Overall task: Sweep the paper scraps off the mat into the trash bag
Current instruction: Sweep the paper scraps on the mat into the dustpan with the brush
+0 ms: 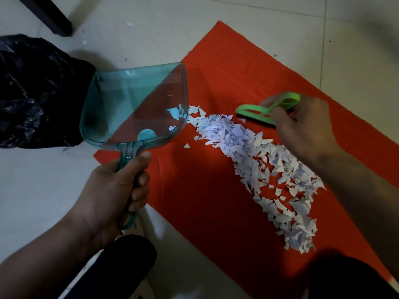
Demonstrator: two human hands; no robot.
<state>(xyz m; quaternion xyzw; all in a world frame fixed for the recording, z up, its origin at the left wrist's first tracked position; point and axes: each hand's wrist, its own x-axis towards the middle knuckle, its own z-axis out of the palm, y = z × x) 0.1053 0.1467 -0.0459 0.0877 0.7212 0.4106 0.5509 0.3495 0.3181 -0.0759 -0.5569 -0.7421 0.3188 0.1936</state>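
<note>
A long heap of white paper scraps [259,167] lies diagonally across the red mat [205,190]. My left hand [116,188] grips the handle of a clear teal dustpan [133,106], held tilted over the mat's left edge with its open lip pointing toward the black trash bag [32,91]. A scrap or two shows in the pan's right corner, though these may be seen through it. My right hand [302,126] holds a green hand brush [267,110] on the mat just beyond the heap's upper end.
Pale floor tiles [54,169] surround the mat. A dark furniture leg [51,18] stands at the upper left. My dark-clothed knees [121,266] fill the bottom edge. A few stray scraps [129,24] lie on the tiles near the bag.
</note>
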